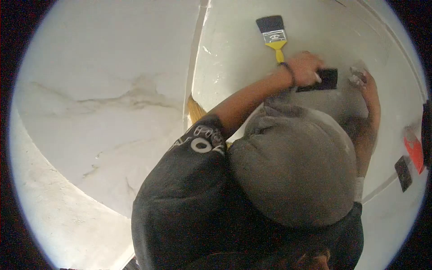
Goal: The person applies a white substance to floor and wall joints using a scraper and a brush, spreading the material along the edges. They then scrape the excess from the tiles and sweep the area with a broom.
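Observation:
My left hand (308, 67), with a dark band at its wrist, grips the edge of a black rectangular piece (327, 79) held low over the pale surface. Just beyond that hand lies a flat brush (276, 38) with dark bristles, its yellow handle pointing towards the hand. To the right, my right hand (366, 83) has its fingers curled in, with whitish-grey stuff on or between them; what it holds is blurred. The grey cloth-covered rounded shape (292, 166) in front of my dark shirt hides part of the right forearm.
At the far right, a red object (414, 153) and a dark rectangular piece (403, 173) lie near the edge. A marble-patterned panel (103, 58) fills the left side. A light brown bristly or fibrous item (195, 109) shows beside the left upper arm.

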`<state>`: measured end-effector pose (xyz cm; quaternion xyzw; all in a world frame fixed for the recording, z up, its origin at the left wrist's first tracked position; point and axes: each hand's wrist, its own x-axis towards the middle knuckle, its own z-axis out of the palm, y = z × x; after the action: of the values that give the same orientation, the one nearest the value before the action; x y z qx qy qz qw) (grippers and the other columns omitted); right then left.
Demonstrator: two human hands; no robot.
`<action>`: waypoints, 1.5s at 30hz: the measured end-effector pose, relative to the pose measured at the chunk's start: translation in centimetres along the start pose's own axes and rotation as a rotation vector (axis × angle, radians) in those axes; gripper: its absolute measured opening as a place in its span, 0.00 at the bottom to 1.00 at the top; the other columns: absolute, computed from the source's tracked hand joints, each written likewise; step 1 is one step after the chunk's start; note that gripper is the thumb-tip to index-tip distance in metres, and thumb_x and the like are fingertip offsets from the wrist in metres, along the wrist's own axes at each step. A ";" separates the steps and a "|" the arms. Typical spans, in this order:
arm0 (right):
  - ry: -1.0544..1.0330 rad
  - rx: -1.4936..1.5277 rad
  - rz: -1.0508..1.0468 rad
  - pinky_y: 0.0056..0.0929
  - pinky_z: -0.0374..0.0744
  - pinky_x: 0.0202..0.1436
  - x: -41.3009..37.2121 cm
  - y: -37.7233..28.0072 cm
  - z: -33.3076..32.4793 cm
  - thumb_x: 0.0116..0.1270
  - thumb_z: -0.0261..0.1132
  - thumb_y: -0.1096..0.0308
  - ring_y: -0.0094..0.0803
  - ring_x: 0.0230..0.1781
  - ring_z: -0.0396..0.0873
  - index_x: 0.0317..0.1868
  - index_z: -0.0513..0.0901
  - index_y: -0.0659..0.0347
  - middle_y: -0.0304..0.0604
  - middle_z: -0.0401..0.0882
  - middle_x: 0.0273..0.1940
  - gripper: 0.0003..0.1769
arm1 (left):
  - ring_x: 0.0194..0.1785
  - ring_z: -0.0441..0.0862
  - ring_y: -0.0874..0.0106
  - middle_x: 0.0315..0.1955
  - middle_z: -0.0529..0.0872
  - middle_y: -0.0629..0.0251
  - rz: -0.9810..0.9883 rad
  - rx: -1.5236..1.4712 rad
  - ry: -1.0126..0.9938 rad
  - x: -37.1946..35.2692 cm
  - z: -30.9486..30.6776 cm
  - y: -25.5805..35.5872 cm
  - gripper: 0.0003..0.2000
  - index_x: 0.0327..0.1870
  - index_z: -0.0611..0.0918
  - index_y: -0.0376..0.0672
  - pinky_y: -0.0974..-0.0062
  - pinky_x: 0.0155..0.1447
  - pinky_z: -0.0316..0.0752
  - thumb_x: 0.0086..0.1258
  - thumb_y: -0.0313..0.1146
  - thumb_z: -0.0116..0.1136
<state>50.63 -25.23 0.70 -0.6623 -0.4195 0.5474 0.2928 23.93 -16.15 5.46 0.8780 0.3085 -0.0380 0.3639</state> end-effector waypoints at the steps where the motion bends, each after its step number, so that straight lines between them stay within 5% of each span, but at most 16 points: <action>1: 0.007 -0.143 0.046 0.30 0.76 0.45 0.0 -0.7 0.0 0.58 0.64 0.63 0.37 0.42 0.78 0.52 0.74 0.61 0.46 0.79 0.44 0.22 | 0.43 0.79 0.57 0.36 0.81 0.51 -0.041 -0.084 0.203 -2.4 -2.6 -0.9 0.19 0.37 0.79 0.38 0.63 0.49 0.72 0.50 0.43 0.66; 3: 0.020 -0.285 0.087 0.30 0.76 0.45 0.9 -0.6 0.0 0.58 0.64 0.64 0.36 0.42 0.78 0.53 0.74 0.62 0.46 0.79 0.44 0.22 | 0.35 0.81 0.64 0.32 0.83 0.55 -0.140 -0.160 0.548 -5.9 -6.5 -5.4 0.16 0.38 0.80 0.39 0.69 0.42 0.75 0.52 0.39 0.66; 4: 0.044 -0.306 0.075 0.29 0.76 0.45 1.0 0.8 0.1 0.59 0.63 0.65 0.35 0.42 0.78 0.53 0.73 0.62 0.45 0.79 0.44 0.22 | 0.32 0.81 0.57 0.27 0.82 0.53 -0.373 -0.208 0.687 -7.4 -8.6 -6.2 0.13 0.33 0.80 0.36 0.66 0.37 0.75 0.49 0.32 0.65; 5: 0.068 -0.326 0.065 0.29 0.76 0.45 1.0 2.0 0.2 0.59 0.63 0.67 0.34 0.42 0.78 0.54 0.73 0.63 0.45 0.79 0.44 0.22 | 0.25 0.80 0.58 0.22 0.82 0.52 -0.245 -0.235 0.885 -8.3 -9.2 -10.4 0.12 0.32 0.79 0.34 0.67 0.32 0.75 0.49 0.31 0.65; 6: 0.065 -0.326 0.057 0.29 0.76 0.45 1.3 2.7 0.4 0.59 0.63 0.67 0.34 0.42 0.78 0.54 0.73 0.63 0.45 0.79 0.44 0.22 | 0.22 0.79 0.60 0.20 0.82 0.52 -0.369 -0.299 0.927 -9.2 -11.5 -10.4 0.11 0.29 0.79 0.33 0.66 0.31 0.74 0.49 0.30 0.66; 8: 0.067 -0.229 0.118 0.30 0.76 0.45 1.9 3.4 0.5 0.58 0.62 0.69 0.35 0.42 0.78 0.54 0.71 0.64 0.46 0.79 0.44 0.23 | 0.22 0.80 0.55 0.19 0.81 0.50 -0.295 0.222 0.876 -10.3 -12.3 -20.5 0.12 0.18 0.79 0.33 0.64 0.32 0.74 0.50 0.34 0.65; 10: 0.086 -0.254 0.096 0.30 0.76 0.45 2.1 1.5 1.2 0.58 0.62 0.70 0.35 0.42 0.78 0.54 0.71 0.63 0.46 0.79 0.44 0.23 | 0.24 0.80 0.59 0.20 0.82 0.52 -0.444 0.263 0.925 -8.4 -14.8 -23.3 0.13 0.21 0.80 0.34 0.67 0.32 0.74 0.52 0.37 0.66; 12: 0.108 -0.277 0.090 0.30 0.76 0.45 1.0 0.6 1.5 0.58 0.62 0.72 0.35 0.42 0.78 0.54 0.71 0.63 0.46 0.79 0.44 0.23 | 0.25 0.81 0.63 0.21 0.83 0.53 -0.591 0.294 0.958 -7.5 -15.9 -24.1 0.15 0.23 0.81 0.35 0.70 0.33 0.74 0.53 0.40 0.67; 14: 0.096 -0.228 0.049 0.31 0.76 0.46 0.8 0.5 1.3 0.57 0.62 0.73 0.36 0.42 0.78 0.54 0.70 0.65 0.46 0.78 0.45 0.22 | 0.28 0.81 0.52 0.21 0.82 0.48 -0.732 0.186 0.972 -6.1 -17.0 -23.9 0.14 0.21 0.80 0.32 0.63 0.35 0.74 0.47 0.37 0.67; 17: 0.083 -0.052 0.110 0.33 0.76 0.47 0.8 -0.2 1.4 0.57 0.62 0.72 0.38 0.42 0.78 0.53 0.71 0.65 0.47 0.78 0.44 0.22 | 0.28 0.81 0.53 0.21 0.82 0.48 -0.822 0.101 0.890 -6.2 -16.5 -23.8 0.14 0.21 0.80 0.32 0.63 0.34 0.74 0.48 0.36 0.67; 18: 0.096 -0.046 0.109 0.33 0.76 0.47 1.0 0.2 1.3 0.57 0.62 0.72 0.38 0.42 0.78 0.53 0.71 0.65 0.47 0.78 0.44 0.22 | 0.27 0.82 0.54 0.20 0.82 0.48 -0.715 0.146 1.013 -6.5 -15.9 -22.4 0.14 0.21 0.80 0.31 0.65 0.33 0.74 0.47 0.36 0.68; 21: 0.161 -0.458 0.036 0.33 0.76 0.47 2.2 3.2 1.4 0.57 0.63 0.72 0.39 0.42 0.78 0.54 0.70 0.65 0.48 0.78 0.44 0.23 | 0.24 0.81 0.56 0.19 0.82 0.50 -0.868 0.044 0.990 -6.4 -15.1 -20.8 0.15 0.21 0.80 0.31 0.66 0.32 0.73 0.48 0.36 0.68; 24: 0.197 -0.280 -0.036 0.32 0.76 0.46 2.5 4.6 2.2 0.57 0.63 0.72 0.40 0.42 0.79 0.54 0.70 0.66 0.50 0.79 0.42 0.23 | 0.21 0.80 0.57 0.18 0.81 0.51 -0.666 0.021 1.132 -4.5 -15.0 -25.1 0.15 0.20 0.79 0.31 0.67 0.30 0.73 0.48 0.37 0.68; 27: 0.261 -0.501 -0.063 0.30 0.76 0.44 1.5 1.6 2.4 0.57 0.63 0.71 0.39 0.40 0.79 0.54 0.70 0.67 0.49 0.79 0.41 0.24 | 0.21 0.79 0.56 0.17 0.81 0.50 -0.664 0.099 1.183 -0.4 -19.3 -20.7 0.16 0.18 0.79 0.31 0.66 0.29 0.72 0.48 0.38 0.69; 34: 0.206 -0.231 0.094 0.30 0.75 0.43 1.3 -0.9 2.1 0.55 0.62 0.72 0.39 0.37 0.79 0.47 0.74 0.68 0.48 0.80 0.38 0.18 | 0.28 0.81 0.53 0.24 0.82 0.47 -0.601 0.274 0.956 7.8 -22.0 -26.1 0.18 0.25 0.80 0.31 0.64 0.36 0.75 0.48 0.41 0.69; 45: 0.340 -0.364 0.059 0.35 0.76 0.45 2.2 4.1 2.0 0.55 0.63 0.71 0.43 0.40 0.79 0.50 0.74 0.65 0.52 0.79 0.41 0.21 | 0.24 0.80 0.55 0.21 0.82 0.48 -0.631 0.059 0.991 5.8 -19.8 -26.8 0.19 0.23 0.80 0.31 0.65 0.33 0.74 0.48 0.42 0.69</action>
<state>49.79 -25.39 -4.25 -0.7987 -0.4363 0.3518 0.2189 10.21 14.57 1.77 0.6666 0.6870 0.2620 0.1226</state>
